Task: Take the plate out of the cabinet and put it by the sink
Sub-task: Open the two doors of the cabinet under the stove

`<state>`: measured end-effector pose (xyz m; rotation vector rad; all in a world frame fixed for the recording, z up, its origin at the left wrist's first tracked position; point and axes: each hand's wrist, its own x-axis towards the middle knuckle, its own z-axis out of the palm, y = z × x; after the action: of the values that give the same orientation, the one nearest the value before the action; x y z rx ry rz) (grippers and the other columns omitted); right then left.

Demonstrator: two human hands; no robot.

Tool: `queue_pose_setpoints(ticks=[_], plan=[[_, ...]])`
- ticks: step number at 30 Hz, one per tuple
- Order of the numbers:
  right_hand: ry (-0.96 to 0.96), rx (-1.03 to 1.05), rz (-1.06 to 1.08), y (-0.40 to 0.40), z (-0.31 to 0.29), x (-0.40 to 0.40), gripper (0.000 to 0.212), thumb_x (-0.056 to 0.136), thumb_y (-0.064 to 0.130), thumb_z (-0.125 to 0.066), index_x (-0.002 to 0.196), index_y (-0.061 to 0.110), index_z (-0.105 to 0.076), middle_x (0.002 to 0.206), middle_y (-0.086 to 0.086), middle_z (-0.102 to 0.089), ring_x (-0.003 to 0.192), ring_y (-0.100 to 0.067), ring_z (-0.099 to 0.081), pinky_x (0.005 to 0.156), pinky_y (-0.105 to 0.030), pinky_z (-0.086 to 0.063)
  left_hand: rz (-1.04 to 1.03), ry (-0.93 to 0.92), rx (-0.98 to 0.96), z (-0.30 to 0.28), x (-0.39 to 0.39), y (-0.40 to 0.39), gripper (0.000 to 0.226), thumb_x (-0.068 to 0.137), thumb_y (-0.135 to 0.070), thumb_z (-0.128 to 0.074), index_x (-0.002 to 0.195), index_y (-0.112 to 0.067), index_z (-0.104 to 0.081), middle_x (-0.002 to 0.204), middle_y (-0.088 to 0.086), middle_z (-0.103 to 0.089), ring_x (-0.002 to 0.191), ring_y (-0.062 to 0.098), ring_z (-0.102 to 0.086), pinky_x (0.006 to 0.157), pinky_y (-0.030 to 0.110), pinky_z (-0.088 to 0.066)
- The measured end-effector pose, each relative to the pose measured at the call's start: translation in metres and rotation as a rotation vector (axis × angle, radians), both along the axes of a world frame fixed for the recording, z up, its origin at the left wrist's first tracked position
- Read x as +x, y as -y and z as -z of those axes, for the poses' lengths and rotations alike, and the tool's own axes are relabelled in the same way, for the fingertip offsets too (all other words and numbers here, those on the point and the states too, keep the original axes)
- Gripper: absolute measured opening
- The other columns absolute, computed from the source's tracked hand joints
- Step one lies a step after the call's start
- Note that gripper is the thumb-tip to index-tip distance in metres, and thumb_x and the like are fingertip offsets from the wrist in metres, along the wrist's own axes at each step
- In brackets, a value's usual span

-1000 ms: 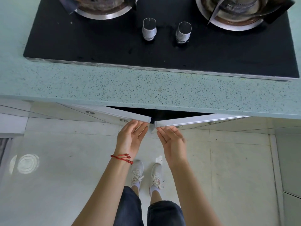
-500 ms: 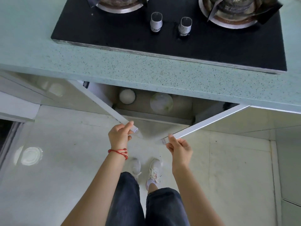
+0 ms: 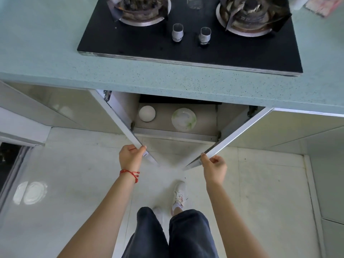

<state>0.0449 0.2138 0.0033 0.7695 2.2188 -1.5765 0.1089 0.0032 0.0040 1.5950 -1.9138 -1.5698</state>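
Under the counter, the cabinet (image 3: 202, 116) stands open with both doors swung outward. On its floor lies a white plate with green marks (image 3: 184, 119), and a plain white bowl (image 3: 147, 113) sits to its left. My left hand (image 3: 130, 155) grips the edge of the left cabinet door (image 3: 121, 116). My right hand (image 3: 214, 165) grips the edge of the right cabinet door (image 3: 242, 135). Both hands are in front of the cabinet, well short of the plate. No sink is in view.
A pale green speckled countertop (image 3: 167, 79) overhangs the cabinet, with a black two-burner gas hob (image 3: 195, 47) set in it. Below are light floor tiles (image 3: 74, 174), my legs and white shoes. A dark opening (image 3: 7, 157) lies at the far left.
The two doors went from nearly shut to wide open as my hands pulled them toward me and apart. The plate and bowl inside came into view.
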Motion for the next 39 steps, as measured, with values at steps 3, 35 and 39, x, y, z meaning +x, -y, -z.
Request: queue_pose_setpoints(ticks=[3,35,39], plan=[[-0.014,0.049,-0.012,-0.01,-0.002,0.009,0.019,0.075,0.013,-0.064,0.067,0.01,-0.047,0.055,0.001,-0.038,0.043,-0.01,-0.033,0.031,-0.01,-0.028,0.011,0.023,-0.045,0.0,0.014,0.004,0.02,0.072,-0.017,-0.071,0.071,-0.009,-0.053,0.059,0.0,-0.053,0.066,0.022,-0.052,0.067,0.028,-0.043],[-0.174,0.395,0.028,-0.084,-0.015,0.06,0.018,0.081,0.012,-0.06,0.094,0.001,-0.063,0.073,-0.013,-0.06,0.072,-0.03,-0.051,0.073,-0.034,-0.04,0.09,0.087,-0.313,-0.012,0.095,0.041,0.01,0.074,-0.007,-0.067,0.075,0.003,-0.064,0.069,0.011,-0.062,0.066,0.025,-0.052,0.064,0.027,-0.036],[-0.175,0.437,0.053,-0.095,-0.019,0.063,0.022,0.082,0.012,-0.058,0.1,0.001,-0.063,0.084,-0.021,-0.067,0.075,-0.029,-0.051,0.08,-0.039,-0.043,0.071,0.09,-0.327,-0.015,0.106,0.049,0.012,0.075,-0.006,-0.066,0.074,0.006,-0.064,0.066,0.011,-0.058,0.065,0.025,-0.05,0.064,0.027,-0.034]])
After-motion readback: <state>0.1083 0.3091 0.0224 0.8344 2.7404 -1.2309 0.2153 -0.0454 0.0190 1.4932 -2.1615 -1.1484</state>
